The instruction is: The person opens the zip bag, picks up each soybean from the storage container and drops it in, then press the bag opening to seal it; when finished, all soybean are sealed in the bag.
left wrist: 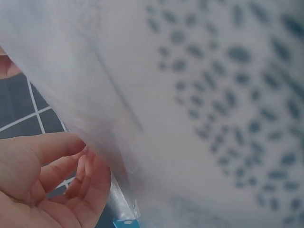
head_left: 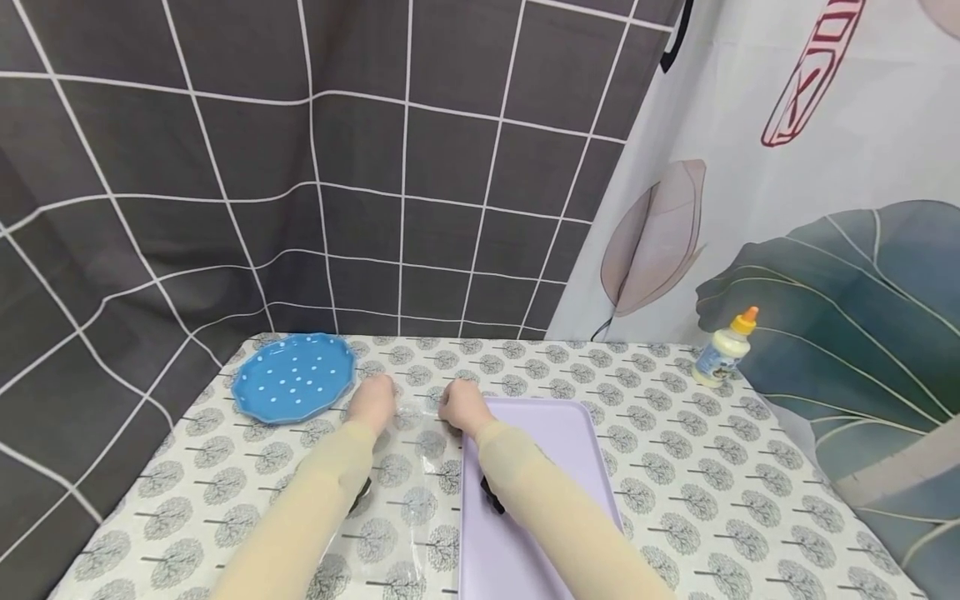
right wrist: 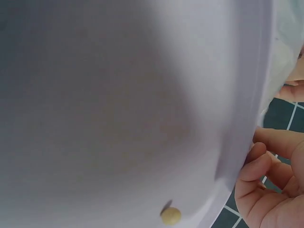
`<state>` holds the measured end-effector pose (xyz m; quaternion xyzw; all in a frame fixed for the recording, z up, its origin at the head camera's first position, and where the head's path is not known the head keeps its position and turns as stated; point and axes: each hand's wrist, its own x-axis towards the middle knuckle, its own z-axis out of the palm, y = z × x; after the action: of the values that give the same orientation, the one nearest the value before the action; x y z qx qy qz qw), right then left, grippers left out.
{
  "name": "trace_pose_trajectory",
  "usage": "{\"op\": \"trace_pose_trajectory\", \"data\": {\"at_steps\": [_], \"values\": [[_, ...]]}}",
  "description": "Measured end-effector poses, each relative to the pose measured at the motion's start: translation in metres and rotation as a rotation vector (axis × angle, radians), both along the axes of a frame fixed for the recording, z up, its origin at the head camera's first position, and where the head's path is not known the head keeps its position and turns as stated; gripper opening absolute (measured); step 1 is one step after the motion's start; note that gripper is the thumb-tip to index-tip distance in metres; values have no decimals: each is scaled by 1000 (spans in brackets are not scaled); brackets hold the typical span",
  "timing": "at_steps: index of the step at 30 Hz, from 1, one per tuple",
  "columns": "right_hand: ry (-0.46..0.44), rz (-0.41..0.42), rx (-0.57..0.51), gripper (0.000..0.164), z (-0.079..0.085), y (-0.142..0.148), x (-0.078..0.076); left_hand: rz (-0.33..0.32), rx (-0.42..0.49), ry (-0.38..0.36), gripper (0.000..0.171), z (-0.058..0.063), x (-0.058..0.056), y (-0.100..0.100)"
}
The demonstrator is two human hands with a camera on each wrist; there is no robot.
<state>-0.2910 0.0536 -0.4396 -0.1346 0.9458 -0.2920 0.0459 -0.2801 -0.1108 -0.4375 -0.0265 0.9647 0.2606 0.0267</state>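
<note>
A sheet of clear plastic film (head_left: pixel 417 508) lies spread over the tablecloth between my forearms; whether it is a bag or a single layer I cannot tell. My left hand (head_left: pixel 372 402) pinches its far left edge between thumb and fingers, and the left wrist view shows the film (left wrist: pixel 107 118) rising from those fingertips. At the far right corner my right hand (head_left: pixel 465 406) pinches with thumb and curled fingers, beside the lilac tray (head_left: pixel 558 429). Part of the film's right edge is hidden by the tray rim in the right wrist view.
A blue dotted plate (head_left: pixel 292 379) sits at the back left. At the back right stands a glue bottle (head_left: pixel 722 350) with an orange tip. A small round yellowish piece (right wrist: pixel 171 216) lies in the tray. A grey checked curtain (head_left: pixel 360 167) hangs behind the table.
</note>
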Motion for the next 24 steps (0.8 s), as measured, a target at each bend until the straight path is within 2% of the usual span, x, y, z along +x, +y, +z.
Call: {"op": "trace_pose_trajectory", "data": {"at_steps": [5, 7, 10, 13, 18, 21, 24], "values": [[-51, -16, -81, 23, 2, 4, 3, 11, 57, 19, 18, 0, 2, -2], [-65, -15, -95, 22, 2, 5, 4, 10, 83, 42, 18, 3, 4, -2], [-57, -12, -92, 12, 5, 9, 4, -8, 107, 70, 17, 9, 6, -3], [-15, 3, -61, 6, 9, 14, 4, -35, 101, 79, 15, 15, 6, -2], [-22, 18, -41, 16, 17, 22, 8, -89, 82, 82, 14, 22, 8, -2], [-50, 29, -55, 23, 21, 26, 12, -125, 75, 77, 17, 25, 13, -2], [-27, 58, -72, 26, 26, 30, 17, -165, 69, 88, 21, 26, 21, 2]]}}
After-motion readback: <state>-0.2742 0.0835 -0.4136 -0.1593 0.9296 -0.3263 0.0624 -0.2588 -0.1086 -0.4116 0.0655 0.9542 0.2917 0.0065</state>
